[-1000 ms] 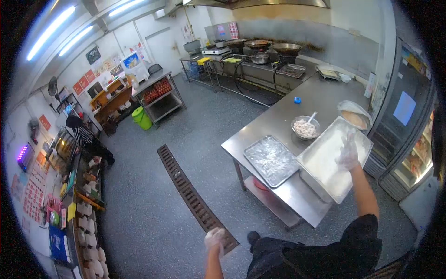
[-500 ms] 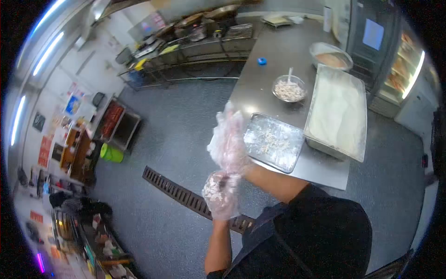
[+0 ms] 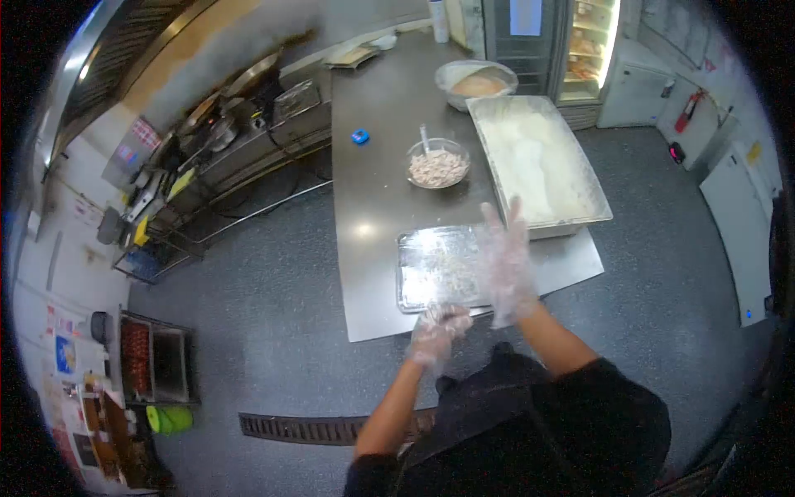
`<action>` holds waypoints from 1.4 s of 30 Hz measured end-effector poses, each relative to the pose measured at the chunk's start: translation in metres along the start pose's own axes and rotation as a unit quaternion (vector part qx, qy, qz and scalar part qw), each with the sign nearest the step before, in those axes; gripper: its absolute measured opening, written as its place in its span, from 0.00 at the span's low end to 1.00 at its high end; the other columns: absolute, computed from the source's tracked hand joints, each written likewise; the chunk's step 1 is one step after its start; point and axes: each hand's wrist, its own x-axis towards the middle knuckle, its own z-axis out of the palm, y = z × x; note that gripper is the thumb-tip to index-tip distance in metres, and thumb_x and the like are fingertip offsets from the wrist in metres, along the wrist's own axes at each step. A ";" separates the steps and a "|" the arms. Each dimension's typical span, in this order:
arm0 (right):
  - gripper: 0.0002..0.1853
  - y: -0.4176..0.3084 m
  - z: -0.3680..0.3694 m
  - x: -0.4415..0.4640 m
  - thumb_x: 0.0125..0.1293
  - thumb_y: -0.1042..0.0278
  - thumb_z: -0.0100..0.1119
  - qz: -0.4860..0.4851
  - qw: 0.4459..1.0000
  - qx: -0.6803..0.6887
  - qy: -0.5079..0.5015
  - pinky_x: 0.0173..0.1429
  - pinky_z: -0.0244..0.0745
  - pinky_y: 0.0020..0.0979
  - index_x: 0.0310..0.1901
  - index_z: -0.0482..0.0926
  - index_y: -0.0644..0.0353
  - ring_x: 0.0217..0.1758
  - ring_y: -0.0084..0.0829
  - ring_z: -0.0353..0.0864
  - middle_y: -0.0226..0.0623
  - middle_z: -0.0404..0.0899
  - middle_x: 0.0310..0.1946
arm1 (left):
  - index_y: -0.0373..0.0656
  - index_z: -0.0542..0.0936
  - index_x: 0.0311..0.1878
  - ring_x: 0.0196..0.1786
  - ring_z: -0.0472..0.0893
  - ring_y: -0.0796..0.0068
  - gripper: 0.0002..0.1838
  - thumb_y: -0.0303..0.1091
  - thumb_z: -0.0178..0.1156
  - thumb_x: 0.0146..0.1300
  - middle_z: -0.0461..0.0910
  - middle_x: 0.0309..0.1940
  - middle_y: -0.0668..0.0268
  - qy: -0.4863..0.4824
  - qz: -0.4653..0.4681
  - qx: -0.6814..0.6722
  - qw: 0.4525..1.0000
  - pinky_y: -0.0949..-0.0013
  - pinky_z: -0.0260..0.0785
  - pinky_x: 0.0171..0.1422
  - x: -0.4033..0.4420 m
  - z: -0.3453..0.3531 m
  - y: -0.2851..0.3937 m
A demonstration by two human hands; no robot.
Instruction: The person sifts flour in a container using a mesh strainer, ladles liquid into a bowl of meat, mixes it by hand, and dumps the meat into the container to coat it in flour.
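Clear plastic gloves cover both my hands. My right hand is raised over the right side of a metal tray, fingers stretched out and holding nothing. My left hand is low at the tray's front edge, its fingers curled; whether anything is inside them is hidden. The tray is dusted with white powder and pale crumbs. Behind it stands a clear bowl of chopped pale pieces, with a light handle sticking up. To the right is a large rectangular pan of white powder.
All this stands on a steel table. A bowl with tan contents and a small blue object are farther back. A cooking line runs along the left. A floor drain lies behind my left arm.
My view has swung right. My hands, close together left of the tray before, are now apart: the right over the tray, the left at its front edge.
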 end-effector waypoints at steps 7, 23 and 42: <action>0.40 -0.086 -0.106 -0.032 0.56 0.59 0.59 0.145 0.935 -0.168 0.276 0.68 0.46 0.45 0.66 0.46 0.50 0.69 0.42 0.45 0.43 0.53 0.64 | 0.44 0.74 0.41 0.30 0.75 0.67 0.10 0.38 0.53 0.59 0.74 0.27 0.61 0.068 -0.230 -0.313 0.919 0.65 0.71 0.36 0.189 -0.024 -0.118; 0.33 -0.172 -0.384 0.112 0.58 0.57 0.56 0.250 0.864 -0.387 0.205 0.60 0.60 0.47 0.63 0.56 0.57 0.57 0.46 0.67 0.55 0.64 0.55 | 0.38 0.71 0.47 0.35 0.79 0.66 0.17 0.22 0.54 0.51 0.77 0.37 0.59 0.336 -0.159 -0.413 0.832 0.65 0.77 0.34 0.423 -0.008 -0.156; 0.30 -0.263 -0.475 0.225 0.55 0.54 0.55 0.373 0.884 -0.280 -0.046 0.61 0.61 0.35 0.55 0.67 0.67 0.55 0.36 0.70 0.45 0.68 0.55 | 0.30 0.64 0.49 0.32 0.79 0.69 0.19 0.19 0.48 0.52 0.75 0.37 0.55 0.534 -0.018 -0.305 0.788 0.77 0.76 0.29 0.209 0.236 0.146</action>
